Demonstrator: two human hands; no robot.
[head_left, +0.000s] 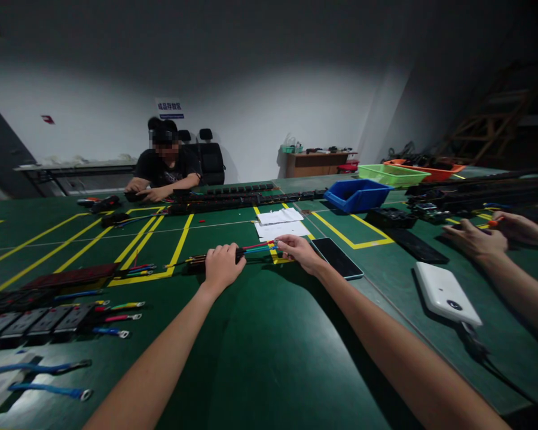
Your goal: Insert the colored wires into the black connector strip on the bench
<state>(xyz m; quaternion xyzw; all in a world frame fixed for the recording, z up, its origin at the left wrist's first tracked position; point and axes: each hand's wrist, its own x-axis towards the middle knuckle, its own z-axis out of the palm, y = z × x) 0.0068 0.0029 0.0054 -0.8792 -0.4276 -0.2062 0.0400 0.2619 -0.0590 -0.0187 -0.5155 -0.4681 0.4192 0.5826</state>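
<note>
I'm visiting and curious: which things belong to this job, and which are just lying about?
Job in hand:
black part, in the left hand
red and blue wires, at the right hand

Seemingly lying about:
phone
white device
papers

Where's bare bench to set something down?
Widest: green tabletop between left forearm and right forearm. Smaller: between left forearm and the lugged wires. Crowded: left edge, socket strip; beyond the phone, blue bin and black part.

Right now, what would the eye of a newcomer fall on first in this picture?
Probably the left hand, gripping a black part mid-picture, and the right hand, pinching coloured wires to its right. Beyond them, to the right, sits a blue bin. A white device lies nearer, at the right.
</note>
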